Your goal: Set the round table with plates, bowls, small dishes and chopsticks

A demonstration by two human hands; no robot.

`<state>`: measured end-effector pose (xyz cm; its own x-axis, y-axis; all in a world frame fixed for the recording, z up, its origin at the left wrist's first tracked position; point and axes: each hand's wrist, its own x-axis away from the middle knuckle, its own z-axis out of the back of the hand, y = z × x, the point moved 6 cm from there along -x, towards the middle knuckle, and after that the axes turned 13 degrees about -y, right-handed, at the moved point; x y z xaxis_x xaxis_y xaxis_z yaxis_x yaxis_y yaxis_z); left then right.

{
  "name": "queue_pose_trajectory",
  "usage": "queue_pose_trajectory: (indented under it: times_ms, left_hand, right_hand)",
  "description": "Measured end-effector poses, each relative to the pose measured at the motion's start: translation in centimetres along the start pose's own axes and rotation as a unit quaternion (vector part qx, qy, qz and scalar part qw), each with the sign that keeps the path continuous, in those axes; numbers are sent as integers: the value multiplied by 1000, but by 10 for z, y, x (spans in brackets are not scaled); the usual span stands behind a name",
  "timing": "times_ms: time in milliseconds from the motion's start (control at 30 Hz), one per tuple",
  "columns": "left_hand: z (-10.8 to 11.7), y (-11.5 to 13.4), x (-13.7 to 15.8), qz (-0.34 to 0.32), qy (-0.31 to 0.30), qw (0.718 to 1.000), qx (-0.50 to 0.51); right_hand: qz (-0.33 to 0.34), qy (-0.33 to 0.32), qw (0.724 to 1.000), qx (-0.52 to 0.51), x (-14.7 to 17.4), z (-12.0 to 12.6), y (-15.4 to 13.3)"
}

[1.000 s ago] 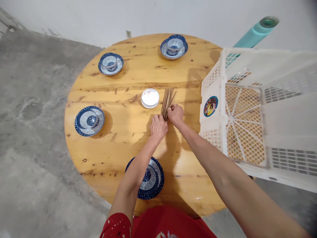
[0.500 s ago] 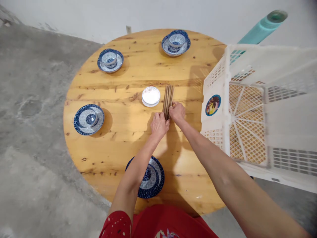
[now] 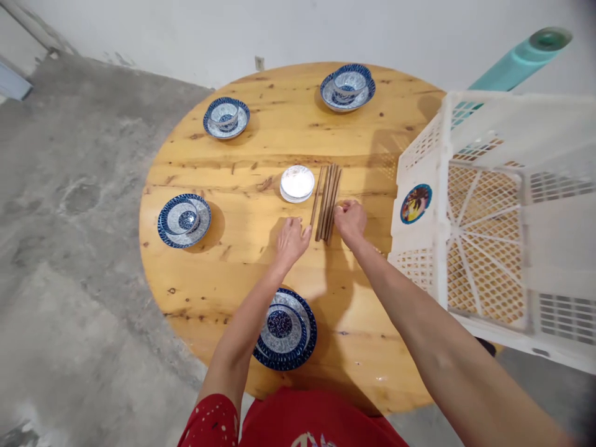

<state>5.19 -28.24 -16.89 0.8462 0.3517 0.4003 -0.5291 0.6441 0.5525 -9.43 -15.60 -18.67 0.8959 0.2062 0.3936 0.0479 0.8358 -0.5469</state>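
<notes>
Several brown chopsticks (image 3: 328, 202) lie loosely side by side near the middle of the table, and a single chopstick (image 3: 318, 194) lies apart on their left. My left hand (image 3: 292, 239) is open, its thumb close to the near end of that single chopstick; whether they touch is unclear. At the right edge of the bundle, my right hand (image 3: 351, 221) has curled fingers, and what is in them, if anything, is hidden. A short stack of small white dishes (image 3: 297, 183) stands just beyond my left hand.
Blue-patterned bowls on plates stand around the round wooden table (image 3: 251, 261): back left (image 3: 226, 118), back right (image 3: 347, 87), left (image 3: 184, 220) and near my left forearm (image 3: 285, 332). A large white plastic crate (image 3: 421, 242) is at the right, before a teal roll (image 3: 516, 61).
My hands have moved apart from the chopsticks' near ends, the left one letting go. The bundle has spread, with one chopstick now separate on the left. The view has shifted slightly.
</notes>
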Motion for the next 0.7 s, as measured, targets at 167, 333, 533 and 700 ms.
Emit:
queue_pose_trajectory:
  times_ms: [167,333,533,700]
  left_hand:
    - [49,-28,-12,60,70,995,26]
    - [93,-22,-47,64,105,992,16]
    - [101,-16,-75,77,84,993,-44]
    - [101,-14,-80,67,87,993,-50]
  right_hand:
    - [54,-7,999,-4,0,3,-25]
    - [90,-6,996,-7,-12,8,-66]
    - [110,-6,994,10,-30,0,-91]
    - [100,-9,995,24,-36,-5,-90]
